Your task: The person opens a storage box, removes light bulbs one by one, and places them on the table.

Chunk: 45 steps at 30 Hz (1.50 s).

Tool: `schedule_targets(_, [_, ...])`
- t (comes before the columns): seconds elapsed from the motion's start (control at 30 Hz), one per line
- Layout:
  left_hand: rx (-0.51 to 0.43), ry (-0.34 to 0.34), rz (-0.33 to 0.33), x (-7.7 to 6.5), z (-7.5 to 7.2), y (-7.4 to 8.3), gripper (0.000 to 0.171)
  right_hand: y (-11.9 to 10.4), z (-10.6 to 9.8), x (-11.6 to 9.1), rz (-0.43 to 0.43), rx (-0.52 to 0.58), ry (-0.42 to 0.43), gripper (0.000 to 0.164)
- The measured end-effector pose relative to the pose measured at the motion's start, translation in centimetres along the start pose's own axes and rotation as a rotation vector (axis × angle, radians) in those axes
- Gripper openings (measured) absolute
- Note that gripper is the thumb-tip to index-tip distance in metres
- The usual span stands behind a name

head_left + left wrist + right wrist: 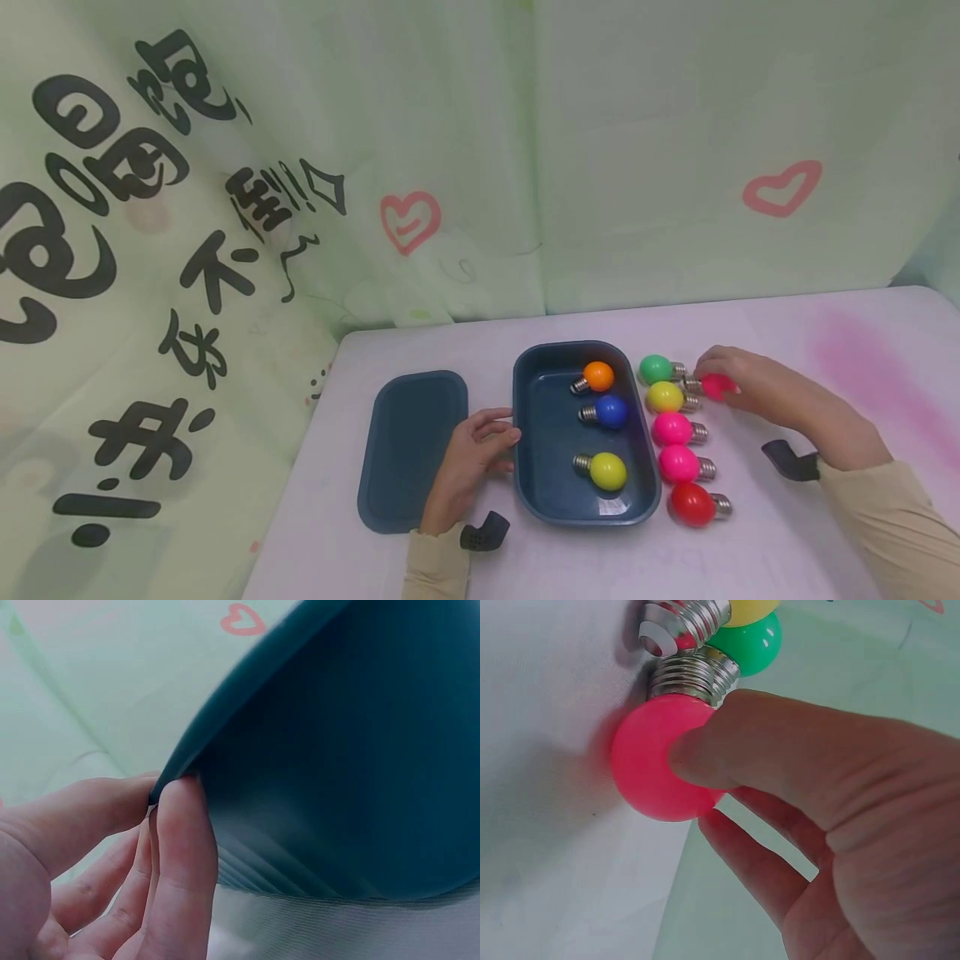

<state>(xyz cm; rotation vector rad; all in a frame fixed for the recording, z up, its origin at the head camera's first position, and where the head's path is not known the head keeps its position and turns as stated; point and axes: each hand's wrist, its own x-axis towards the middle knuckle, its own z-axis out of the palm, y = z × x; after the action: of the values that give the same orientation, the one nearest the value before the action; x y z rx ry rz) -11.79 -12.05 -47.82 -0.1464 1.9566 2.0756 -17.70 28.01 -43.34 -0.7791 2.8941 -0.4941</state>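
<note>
At the left edge of a dark blue tray (525, 492), my left hand (476, 454) pinches the rim between thumb and finger. The left wrist view shows the tray wall (360, 772) close up, with the fingertips on either side of its edge. My right hand (757, 385) grips a pinkish-red light bulb (656, 761) by its round part, right of the tray. That bulb's metal screw base (690, 675) points toward a green bulb (655, 369) and a yellow bulb (664, 397). Inside the tray lie an orange bulb (598, 376), a blue bulb (612, 412) and a yellow-green bulb (607, 472).
Along the tray's right side, the row of bulbs continues with two pink bulbs (672, 428) and a red bulb (692, 504). A flat dark blue lid (408, 442) lies left of the tray. Behind the white table (300, 533) hangs a pale green curtain (637, 167).
</note>
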Motion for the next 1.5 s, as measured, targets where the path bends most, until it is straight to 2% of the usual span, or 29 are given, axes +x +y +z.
schedule_targets(0.3, [0.01,-0.003,0.01,-0.1,0.0,0.1,0.046,-1.3,-0.5,-0.2,0.041,0.02,0.013,0.048])
schedule_targets(0.6, [0.014,0.008,-0.001,-0.1,0.0,0.2,0.046,-4.1,-1.0,-0.3,0.041,0.05,0.005,0.043])
schedule_targets(0.8, [0.008,0.006,0.002,0.0,0.0,0.3,0.045,-5.7,-0.9,-0.2,0.016,0.067,0.013,0.045])
schedule_targets(1.13, [0.011,0.004,0.004,-0.1,0.1,0.3,0.045,-7.7,-0.8,-0.4,-0.03,0.032,0.018,0.054])
schedule_targets(1.33, [0.015,0.005,0.005,0.0,0.1,0.2,0.046,-8.7,-0.4,-0.3,-0.107,0.008,0.073,0.049])
schedule_targets(1.5, [0.02,0.005,0.005,0.0,0.1,0.2,0.045,-9.6,-0.1,0.2,-0.13,0.007,0.102,0.042])
